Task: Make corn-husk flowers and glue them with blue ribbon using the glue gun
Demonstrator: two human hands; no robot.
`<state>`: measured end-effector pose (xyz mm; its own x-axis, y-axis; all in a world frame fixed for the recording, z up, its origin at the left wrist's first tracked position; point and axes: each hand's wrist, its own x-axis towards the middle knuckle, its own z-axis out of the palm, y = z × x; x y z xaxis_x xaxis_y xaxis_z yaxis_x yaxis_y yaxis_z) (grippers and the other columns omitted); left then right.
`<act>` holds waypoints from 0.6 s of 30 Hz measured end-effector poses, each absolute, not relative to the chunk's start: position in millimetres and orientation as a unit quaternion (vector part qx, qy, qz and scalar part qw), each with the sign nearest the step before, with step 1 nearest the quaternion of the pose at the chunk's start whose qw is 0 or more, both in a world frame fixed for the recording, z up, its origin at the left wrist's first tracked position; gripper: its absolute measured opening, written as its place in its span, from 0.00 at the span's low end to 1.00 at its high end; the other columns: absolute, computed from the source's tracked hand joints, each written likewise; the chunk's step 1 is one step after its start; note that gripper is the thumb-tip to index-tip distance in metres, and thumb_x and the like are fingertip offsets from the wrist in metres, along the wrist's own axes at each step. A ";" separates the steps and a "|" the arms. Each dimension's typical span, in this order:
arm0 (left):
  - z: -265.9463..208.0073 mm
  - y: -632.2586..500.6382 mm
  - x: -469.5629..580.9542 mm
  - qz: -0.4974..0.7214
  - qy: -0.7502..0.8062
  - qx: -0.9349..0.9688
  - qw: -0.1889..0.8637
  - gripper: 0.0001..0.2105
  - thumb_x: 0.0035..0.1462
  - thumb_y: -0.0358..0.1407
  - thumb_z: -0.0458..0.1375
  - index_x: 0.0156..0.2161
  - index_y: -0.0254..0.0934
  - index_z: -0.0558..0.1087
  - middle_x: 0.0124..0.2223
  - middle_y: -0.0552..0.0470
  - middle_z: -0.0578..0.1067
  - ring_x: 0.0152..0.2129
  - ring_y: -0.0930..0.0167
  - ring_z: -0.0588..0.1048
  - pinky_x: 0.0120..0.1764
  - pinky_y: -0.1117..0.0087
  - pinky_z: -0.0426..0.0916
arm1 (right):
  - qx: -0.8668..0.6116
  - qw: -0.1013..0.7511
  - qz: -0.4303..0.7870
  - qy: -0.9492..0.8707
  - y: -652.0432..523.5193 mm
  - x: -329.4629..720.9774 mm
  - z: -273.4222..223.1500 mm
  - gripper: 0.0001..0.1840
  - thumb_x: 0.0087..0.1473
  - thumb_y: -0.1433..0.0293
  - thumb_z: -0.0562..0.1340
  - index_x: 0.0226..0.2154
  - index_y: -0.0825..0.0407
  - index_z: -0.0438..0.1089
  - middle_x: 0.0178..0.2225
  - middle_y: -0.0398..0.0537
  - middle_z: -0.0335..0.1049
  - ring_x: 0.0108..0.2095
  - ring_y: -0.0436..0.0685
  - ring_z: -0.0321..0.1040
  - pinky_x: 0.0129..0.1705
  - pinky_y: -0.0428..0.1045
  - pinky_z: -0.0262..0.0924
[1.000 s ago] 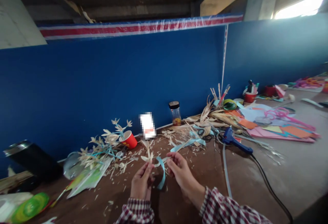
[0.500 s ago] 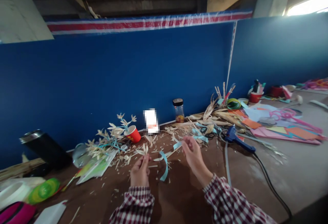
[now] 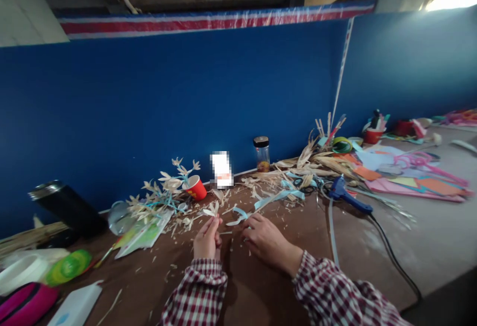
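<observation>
My left hand (image 3: pixel 207 239) is closed, its thumb and finger pinching the base of a small pale husk flower (image 3: pixel 212 210). Low over the brown table, my right hand (image 3: pixel 266 241) has its fingers curled down on a light blue paper strip (image 3: pixel 240 212). Only the strip's upper end shows; the rest is under the fingers. Just beyond the right hand, another blue strip (image 3: pixel 266 201) lies among husk scraps. More husk flowers on blue stems (image 3: pixel 164 199) lie at the left, by a tilted red paper cup (image 3: pixel 196 188).
A blue glue gun (image 3: pixel 348 196) with a black cord lies on the right. Behind are a black-lidded jar (image 3: pixel 262 156) and dry corn husks (image 3: pixel 309 167). Coloured paper (image 3: pixel 413 187) is spread farther right. On the left stand a black flask (image 3: pixel 69 206) and a green item (image 3: pixel 69 267).
My right hand has come left and down onto the blue strip, which has shifted under its fingers. My left hand keeps the husk flower and has barely moved. The view has tilted slightly.
</observation>
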<state>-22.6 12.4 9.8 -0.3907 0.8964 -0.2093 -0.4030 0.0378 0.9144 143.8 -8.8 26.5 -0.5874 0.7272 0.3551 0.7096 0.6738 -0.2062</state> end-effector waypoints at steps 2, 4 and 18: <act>8.2 11.1 -19.2 0.642 0.518 0.253 0.505 0.16 0.35 0.37 0.63 0.34 0.35 0.74 0.29 0.53 0.74 0.10 0.85 0.54 0.13 0.79 0.47 | -0.437 0.203 0.005 -0.876 -4.0 145.9 25.1 0.06 0.52 0.72 0.55 0.30 0.53 0.68 0.33 0.49 0.67 0.39 0.56 0.58 0.43 0.50 0.54; 7.2 10.3 -17.2 0.635 0.521 0.261 0.508 0.17 0.34 0.38 0.64 0.34 0.36 0.74 0.29 0.54 0.74 0.10 0.85 0.54 0.13 0.79 0.48 | -0.457 0.228 0.006 -0.860 -2.2 147.2 25.7 0.06 0.53 0.72 0.55 0.31 0.54 0.68 0.33 0.49 0.67 0.38 0.55 0.59 0.42 0.50 0.54; 3.1 16.0 -20.6 0.675 0.481 0.233 0.508 0.17 0.27 0.34 0.67 0.29 0.32 0.75 0.24 0.52 0.75 0.09 0.86 0.55 0.11 0.81 0.47 | -0.339 0.155 0.088 -0.924 -85.6 179.3 55.5 0.08 0.55 0.67 0.51 0.35 0.49 0.64 0.34 0.43 0.67 0.33 0.50 0.64 0.32 0.43 0.53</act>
